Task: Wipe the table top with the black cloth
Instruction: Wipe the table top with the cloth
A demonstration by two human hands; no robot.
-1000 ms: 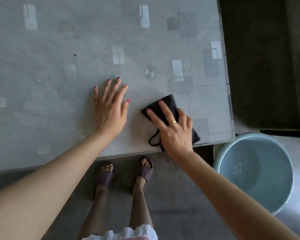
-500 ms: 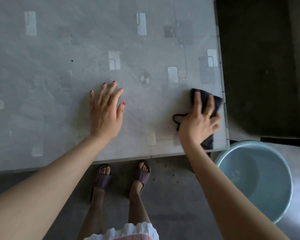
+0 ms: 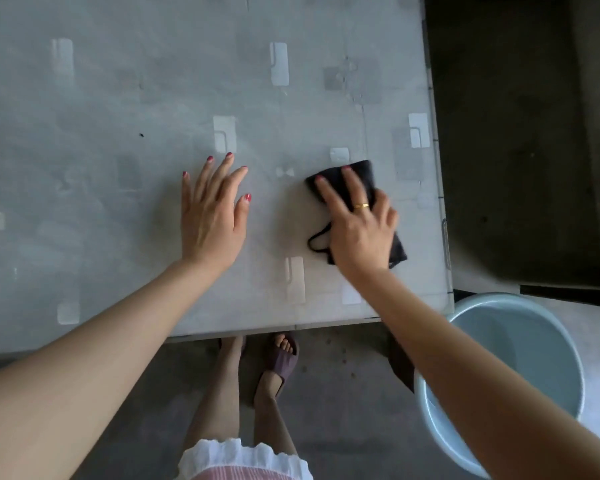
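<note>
While your right hand (image 3: 359, 226) presses the black cloth (image 3: 343, 178) flat with straight index and middle fingers on top and the outer fingers curled at its edge, keep that pressure even and sweep in overlapping passes, so no strip of the tabletop (image 3: 118, 98) is skipped. The cloth lies toward the 3 o'clock edge of the tabletop, near the corner at about 4 o'clock; finish that corner before working toward 9 o'clock. Your left hand (image 3: 212, 213) rests flat, fingers spread and holding nothing, just at 9 o'clock of the cloth; leave it as a brace. Watch the cloth's loose loop (image 3: 317, 240) so it does not bunch underneath. Most of the cloth is hidden beneath your palm, and whether the tabletop is wet or soiled is hard to judge. Your forearm cuts off part of the bucket (image 3: 534, 341) on the floor.
</note>
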